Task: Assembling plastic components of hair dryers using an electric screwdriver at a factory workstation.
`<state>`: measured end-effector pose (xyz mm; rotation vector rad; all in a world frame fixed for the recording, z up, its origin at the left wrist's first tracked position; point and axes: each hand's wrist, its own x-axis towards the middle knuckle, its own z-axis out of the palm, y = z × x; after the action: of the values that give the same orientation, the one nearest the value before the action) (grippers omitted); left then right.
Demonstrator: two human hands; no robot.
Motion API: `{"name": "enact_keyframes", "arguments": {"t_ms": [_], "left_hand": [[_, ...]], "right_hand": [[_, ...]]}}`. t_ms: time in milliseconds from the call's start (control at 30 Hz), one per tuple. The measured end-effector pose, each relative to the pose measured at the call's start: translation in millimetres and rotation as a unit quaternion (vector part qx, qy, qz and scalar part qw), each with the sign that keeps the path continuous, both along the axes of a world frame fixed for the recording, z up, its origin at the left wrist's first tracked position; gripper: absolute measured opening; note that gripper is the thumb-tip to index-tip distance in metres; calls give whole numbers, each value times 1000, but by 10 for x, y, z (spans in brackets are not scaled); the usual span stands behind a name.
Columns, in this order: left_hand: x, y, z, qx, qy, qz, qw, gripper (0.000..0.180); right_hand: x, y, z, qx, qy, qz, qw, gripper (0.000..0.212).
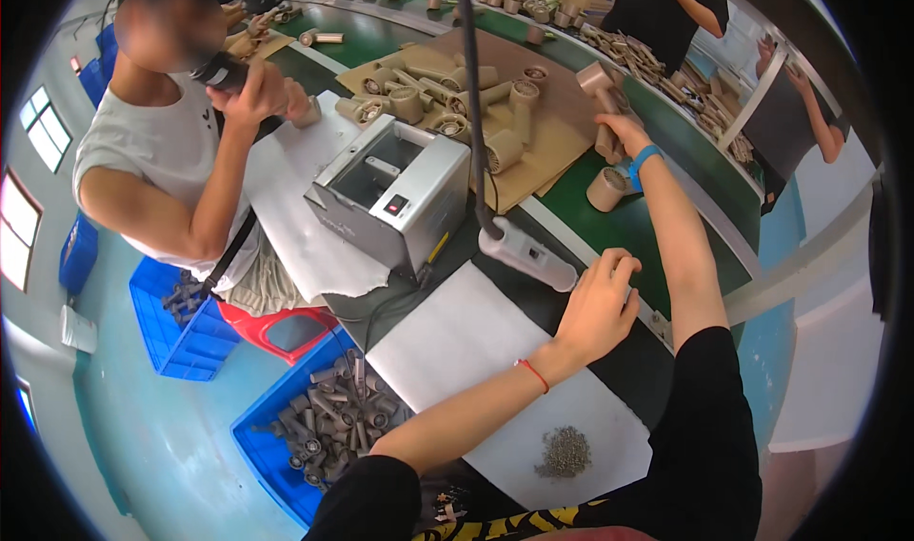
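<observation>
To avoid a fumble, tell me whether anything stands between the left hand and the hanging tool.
Nothing visible does: the tool has its lower end right beside the left hand; whether they touch is unclear.

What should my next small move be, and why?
Probably draw the tan hair dryer at your right hand over to the nearer white sheet: that hand appears to grip it, and your left hand looks empty beside the hanging tool.
</observation>
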<state>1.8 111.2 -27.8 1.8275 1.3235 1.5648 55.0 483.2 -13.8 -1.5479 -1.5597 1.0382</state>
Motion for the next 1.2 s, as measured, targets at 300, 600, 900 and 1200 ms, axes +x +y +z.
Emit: {"name": "enact_keyframes", "arguments": {"t_ms": [300, 600, 900, 1200], "left_hand": [[10, -9, -30, -48, -1, -30, 998, 30], [-31, 3, -96, -45, 23, 14, 999, 32], [-12, 96, -143, -29, 62, 34, 997, 34], [-16, 38, -107, -16, 49, 12, 999, 33]], "right_hand": [[127, 196, -237, 46, -75, -35, 995, 43], [18, -315, -186, 53, -144, -26, 988, 55], [435, -252, 235, 110, -238, 71, 962, 69], [377, -632, 234, 23, -335, 267, 903, 71]]}}
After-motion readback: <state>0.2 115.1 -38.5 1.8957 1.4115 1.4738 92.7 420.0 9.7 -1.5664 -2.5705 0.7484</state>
